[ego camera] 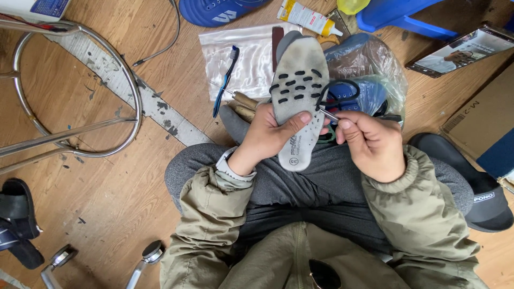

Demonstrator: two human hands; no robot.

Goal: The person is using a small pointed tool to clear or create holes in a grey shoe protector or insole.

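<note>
My left hand [267, 135] grips a worn grey insole [297, 85] from the side, thumb across its underside, which has rows of dark oval holes. It is held upright over my lap. My right hand [373, 145] pinches a thin metal tool [329, 114] whose tip touches the insole's right edge near my left thumb. A black cord loop [342, 84] curves up from that spot. Behind the insole, a blue shoe [367, 96] lies inside a crumpled clear plastic bag.
On the wooden floor lie a blue toothbrush [225, 77], a clear flat bag [243, 56], wooden-handled tools [243, 105], a glue tube [308, 17] and another blue shoe [214, 10]. A metal stool frame [80, 96] stands left; a phone [463, 51], cardboard box [482, 115] and black slide sandal [474, 184] sit right.
</note>
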